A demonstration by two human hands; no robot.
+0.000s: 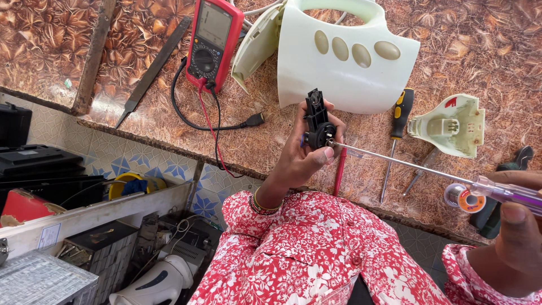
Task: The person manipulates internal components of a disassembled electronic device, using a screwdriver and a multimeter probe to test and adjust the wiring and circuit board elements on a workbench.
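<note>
Left hand grips a small black part above the table; right hand is closed on a clear-handled screwdriver, its tip touching the part, near the cream housing.

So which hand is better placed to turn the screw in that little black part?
Probably the right hand. It holds the screwdriver, whose tip already sits at the black part. The left hand is busy holding that part up over the table.
</note>
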